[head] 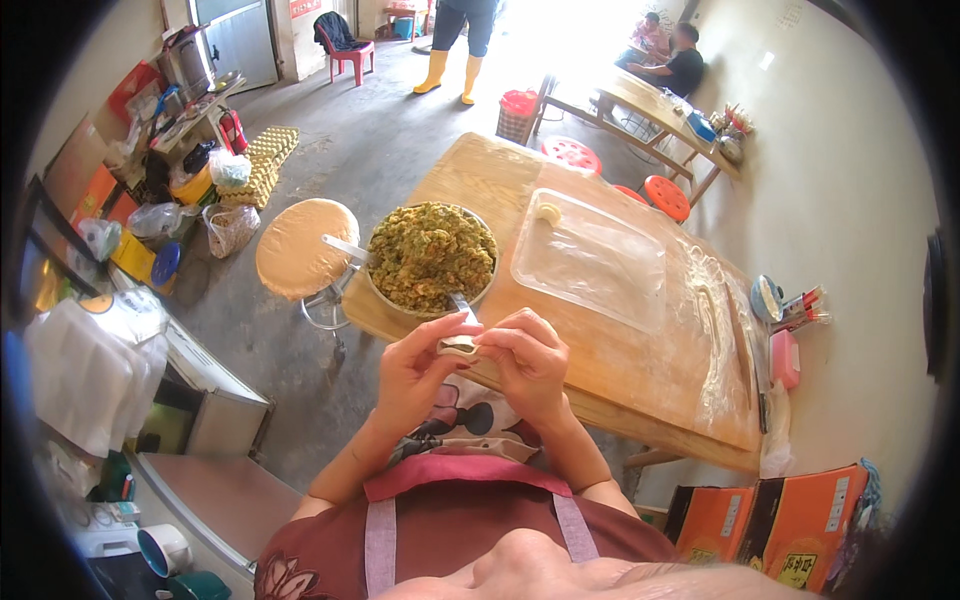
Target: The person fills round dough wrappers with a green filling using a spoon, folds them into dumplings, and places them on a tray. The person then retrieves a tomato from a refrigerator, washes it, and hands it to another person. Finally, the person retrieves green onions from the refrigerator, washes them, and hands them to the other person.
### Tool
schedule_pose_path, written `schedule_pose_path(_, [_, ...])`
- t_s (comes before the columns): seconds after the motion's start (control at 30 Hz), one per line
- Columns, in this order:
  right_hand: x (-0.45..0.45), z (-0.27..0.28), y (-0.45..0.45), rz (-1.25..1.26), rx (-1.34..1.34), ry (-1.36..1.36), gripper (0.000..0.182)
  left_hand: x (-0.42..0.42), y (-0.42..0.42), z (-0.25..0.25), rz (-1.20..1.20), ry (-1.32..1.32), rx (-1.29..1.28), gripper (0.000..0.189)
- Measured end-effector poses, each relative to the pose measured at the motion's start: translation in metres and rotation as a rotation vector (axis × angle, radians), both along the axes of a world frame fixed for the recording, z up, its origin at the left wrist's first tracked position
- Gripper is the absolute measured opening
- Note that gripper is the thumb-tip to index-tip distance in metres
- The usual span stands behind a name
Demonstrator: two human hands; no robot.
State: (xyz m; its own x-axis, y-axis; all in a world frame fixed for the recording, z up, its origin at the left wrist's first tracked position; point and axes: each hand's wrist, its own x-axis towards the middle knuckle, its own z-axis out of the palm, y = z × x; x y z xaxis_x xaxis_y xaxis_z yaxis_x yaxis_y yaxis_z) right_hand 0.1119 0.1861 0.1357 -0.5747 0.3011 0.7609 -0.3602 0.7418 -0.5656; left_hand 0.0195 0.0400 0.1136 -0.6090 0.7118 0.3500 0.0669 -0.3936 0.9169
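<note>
Between the fingertips of my left hand (420, 360) and my right hand (531, 358) is a small folded dough wrapper (459, 345), dark filling showing at its opening. Both hands pinch its edge, close to the table's near edge. Just beyond them stands a round metal bowl (491, 279) heaped with chopped greenish-brown filling (431, 255). A pale flat handle (345, 246) sticks out over its left rim, and a second utensil (463, 304) rests in the filling at the front. To the right, a clear plastic tray (600, 262) holds one pleated dumpling (548, 215) in its far left corner.
Flour (709, 322) covers the wooden table's (637, 390) right side, near a slim wooden rod (739, 337) and a black-handled knife (763, 409). A round stool (307, 247) stands left. Orange cartons (806, 517) sit at lower right. Someone in yellow boots (431, 73) stands beyond; two people sit farther back.
</note>
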Motion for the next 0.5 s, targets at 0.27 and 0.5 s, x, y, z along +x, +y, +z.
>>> schedule_pose_path(0.27, [0.000,0.010,0.002,0.063,0.099,-0.062,0.014,0.001,0.000,0.007,0.125,0.130,-0.055,0.048])
schedule_pose_path(0.5, [-0.001,0.010,-0.007,0.095,-0.090,-0.117,0.013,-0.003,0.005,-0.006,-0.103,-0.069,-0.201,0.036])
